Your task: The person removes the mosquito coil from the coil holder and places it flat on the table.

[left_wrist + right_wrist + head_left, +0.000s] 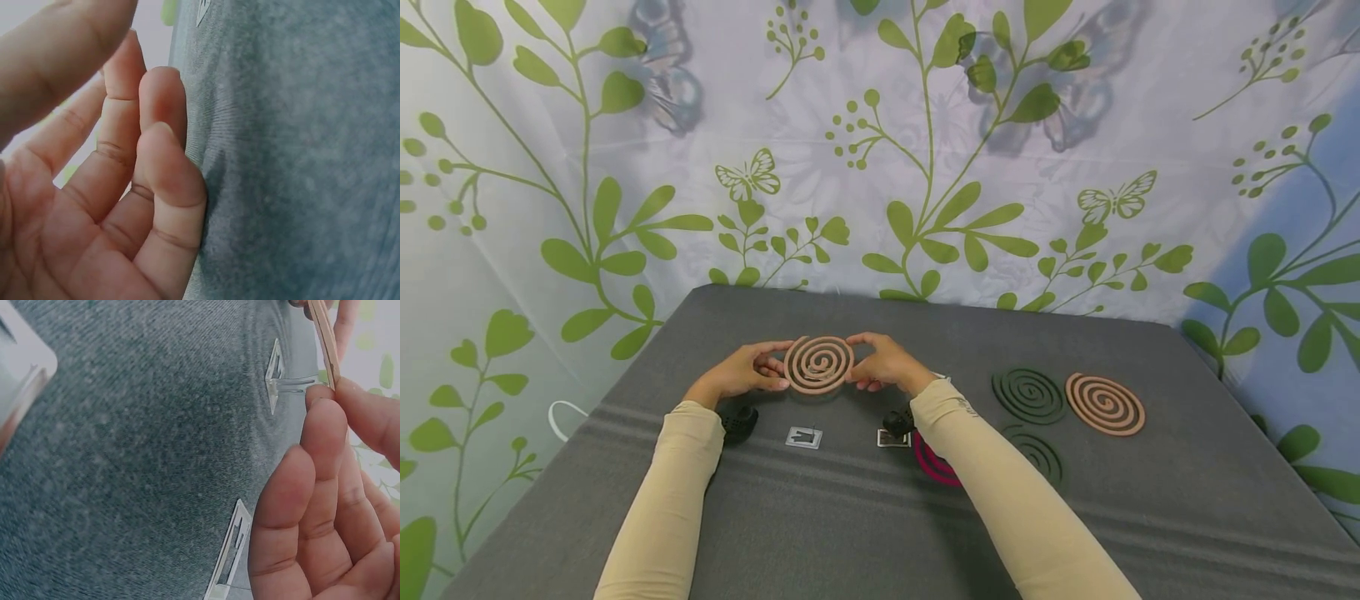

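A tan mosquito coil [818,365] is tilted up toward the head camera, between both hands. My left hand [741,368] grips its left rim with thumb and index finger; the coil does not show in the left wrist view, where the other fingers [169,181] are curled. On the right rim, my right hand [883,364] pinches the coil, whose thin edge [325,340] is seen in the right wrist view. Close to that edge, a metal coil stand [273,378] has prongs reaching toward the coil; whether they touch it I cannot tell.
Nearer me lie two flat metal stands, one at left [804,437] and one at right [893,438]. Right of my forearm are two green coils, upper [1028,396] and lower [1047,457], and another tan coil [1105,404]. My sleeve partly covers a red coil [934,465].
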{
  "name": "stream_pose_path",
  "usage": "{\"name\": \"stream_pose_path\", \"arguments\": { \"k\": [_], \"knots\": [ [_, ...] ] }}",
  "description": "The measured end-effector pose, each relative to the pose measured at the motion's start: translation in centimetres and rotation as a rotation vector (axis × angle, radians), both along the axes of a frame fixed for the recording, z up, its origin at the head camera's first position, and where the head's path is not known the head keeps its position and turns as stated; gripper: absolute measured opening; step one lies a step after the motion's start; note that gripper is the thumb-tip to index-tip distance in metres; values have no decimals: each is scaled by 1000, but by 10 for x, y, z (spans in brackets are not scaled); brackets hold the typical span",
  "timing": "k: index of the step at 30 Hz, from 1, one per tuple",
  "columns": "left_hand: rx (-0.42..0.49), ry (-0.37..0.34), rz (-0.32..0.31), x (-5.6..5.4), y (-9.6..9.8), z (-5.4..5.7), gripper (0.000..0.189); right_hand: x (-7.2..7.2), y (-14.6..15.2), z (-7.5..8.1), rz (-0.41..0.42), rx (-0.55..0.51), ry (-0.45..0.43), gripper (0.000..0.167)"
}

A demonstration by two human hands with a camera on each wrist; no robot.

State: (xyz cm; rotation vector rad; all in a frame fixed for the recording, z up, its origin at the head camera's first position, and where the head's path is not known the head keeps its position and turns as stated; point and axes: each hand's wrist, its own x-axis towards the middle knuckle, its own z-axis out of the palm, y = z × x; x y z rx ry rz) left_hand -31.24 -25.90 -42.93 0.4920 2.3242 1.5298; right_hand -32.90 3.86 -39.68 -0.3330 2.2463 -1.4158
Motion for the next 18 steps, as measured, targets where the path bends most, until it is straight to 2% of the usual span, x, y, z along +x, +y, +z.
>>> {"name": "stream_pose_path", "arguments": {
  "k": [9,18],
  "knots": [
    [3,7,-2,-2,0,3,79,2,4,5,-7,-40,-30,68],
    [46,42,-49,0,-2,9,80,2,14,10,45,-110,-55,68]
  ]
}}
